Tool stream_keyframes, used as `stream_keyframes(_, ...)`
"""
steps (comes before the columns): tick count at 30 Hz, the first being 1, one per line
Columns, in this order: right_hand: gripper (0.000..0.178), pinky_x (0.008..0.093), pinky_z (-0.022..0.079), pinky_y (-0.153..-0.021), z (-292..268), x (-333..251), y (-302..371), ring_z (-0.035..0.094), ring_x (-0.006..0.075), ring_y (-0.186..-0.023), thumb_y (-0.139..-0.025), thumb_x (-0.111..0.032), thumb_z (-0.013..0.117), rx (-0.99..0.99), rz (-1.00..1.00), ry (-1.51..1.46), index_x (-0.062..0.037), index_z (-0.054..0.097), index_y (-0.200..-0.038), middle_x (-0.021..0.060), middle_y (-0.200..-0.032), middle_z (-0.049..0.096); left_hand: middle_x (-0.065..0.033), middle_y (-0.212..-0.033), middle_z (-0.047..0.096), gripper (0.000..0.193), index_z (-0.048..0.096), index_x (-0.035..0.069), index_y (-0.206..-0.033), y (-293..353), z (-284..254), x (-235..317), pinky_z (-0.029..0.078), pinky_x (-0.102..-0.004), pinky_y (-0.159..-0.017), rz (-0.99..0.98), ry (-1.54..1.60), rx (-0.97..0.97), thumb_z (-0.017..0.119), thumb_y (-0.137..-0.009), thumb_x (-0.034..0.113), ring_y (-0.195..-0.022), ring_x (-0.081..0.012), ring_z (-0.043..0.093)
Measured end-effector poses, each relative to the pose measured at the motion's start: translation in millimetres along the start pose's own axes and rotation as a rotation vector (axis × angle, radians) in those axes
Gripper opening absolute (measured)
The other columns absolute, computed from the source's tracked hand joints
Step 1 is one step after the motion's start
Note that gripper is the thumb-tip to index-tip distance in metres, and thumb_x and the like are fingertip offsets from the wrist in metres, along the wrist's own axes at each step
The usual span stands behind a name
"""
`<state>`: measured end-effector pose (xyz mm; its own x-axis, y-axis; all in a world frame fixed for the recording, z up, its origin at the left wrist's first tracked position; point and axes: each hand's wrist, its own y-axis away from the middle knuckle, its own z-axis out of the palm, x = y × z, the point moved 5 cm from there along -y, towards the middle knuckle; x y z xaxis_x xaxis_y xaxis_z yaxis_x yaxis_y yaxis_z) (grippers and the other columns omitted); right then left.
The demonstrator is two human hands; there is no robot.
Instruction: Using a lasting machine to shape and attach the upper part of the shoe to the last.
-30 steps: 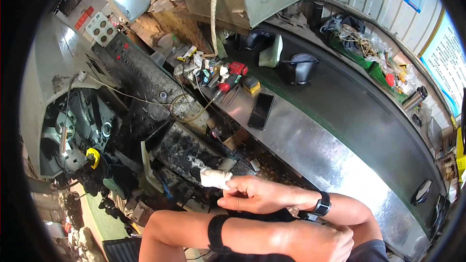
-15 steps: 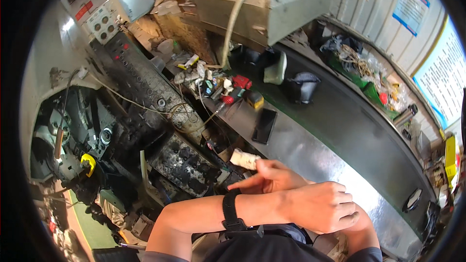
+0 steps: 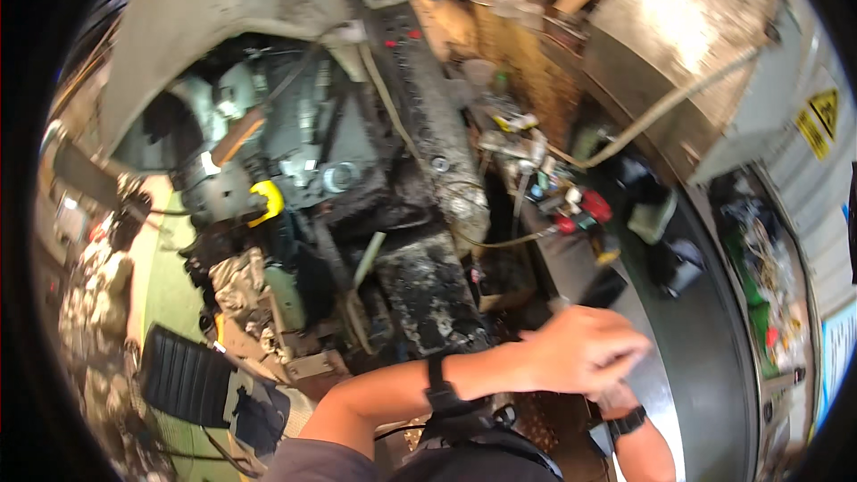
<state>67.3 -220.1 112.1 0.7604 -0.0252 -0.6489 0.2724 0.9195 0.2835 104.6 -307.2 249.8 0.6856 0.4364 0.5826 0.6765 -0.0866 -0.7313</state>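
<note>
My left hand reaches across from the lower left, a black strap round its wrist. Its fingers are curled and a little blurred, and whatever they close on is hidden. Beneath it lies my right hand, mostly covered, with a dark watch on its wrist. The right fingers cannot be made out. Just beyond the hands, a black phone rests on the metal edge of the bench.
Past the phone lie a red power tool and a heap of small items. A dark conveyor-like belt runs along the right. Left stand sooty machinery, a yellow curved part and a black chair. A hose hangs far right.
The view has swung left, bringing the chair and machinery further in. My left hand has moved from my right forearm to over my right hand. The pale wad by my right hand is out of sight.
</note>
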Motion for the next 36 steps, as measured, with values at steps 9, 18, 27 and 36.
stream_keyframes(9, 0.048, 0.0349, 0.059, -0.068, -160, 62, 79, 0.069, 0.0237, -0.069, -0.092, 0.002, 0.055, 0.759, -0.132, 0.281, 0.0058, 0.041, -0.138, 0.016, -0.082, 0.069, -0.0316, -0.151, 0.035, 0.093, 0.028, -0.003, -0.152, 199, -254, 54, 0.027, -0.0484, -0.119, -0.899, -1.605, 0.482, 0.08, -0.08, 0.021, -0.143, -0.0459, 0.029)
stream_keyframes(18, 0.036, 0.0341, 0.061, -0.068, -120, 76, 3, 0.073, 0.0253, -0.076, -0.092, -0.002, 0.062, 0.534, -0.151, 0.357, 0.0082, 0.048, -0.124, 0.0168, -0.085, 0.071, -0.0122, -0.126, 0.061, 0.078, 0.043, -0.001, -0.14, 271, -280, 16, 0.045, -0.0354, -0.103, -0.995, -0.727, 1.025, 0.083, -0.073, 0.0, -0.116, -0.0238, 0.059)
stream_keyframes(27, 0.024, 0.035, 0.054, -0.075, -169, 60, 50, 0.065, 0.0202, -0.089, -0.094, -0.014, 0.066, 0.599, 0.003, 0.864, -0.0007, 0.068, -0.113, 0.0091, -0.099, 0.07, -0.0261, -0.136, 0.055, 0.101, 0.021, -0.006, -0.152, 276, -267, 17, 0.047, -0.0427, -0.106, -1.255, -0.798, 1.005, 0.082, -0.075, 0.019, -0.123, -0.0354, 0.058)
stream_keyframes(36, 0.02, 0.0275, 0.046, -0.064, -60, 15, 64, 0.057, 0.0116, -0.071, -0.091, -0.001, 0.059, 0.567, -0.245, 0.624, 0.002, 0.066, -0.11, 0.0013, -0.083, 0.063, -0.0293, -0.135, 0.056, 0.109, 0.018, -0.003, -0.153, 284, -272, 11, 0.047, -0.0433, -0.106, -1.268, -0.85, 1.006, 0.086, -0.073, 0.025, -0.127, -0.039, 0.057)
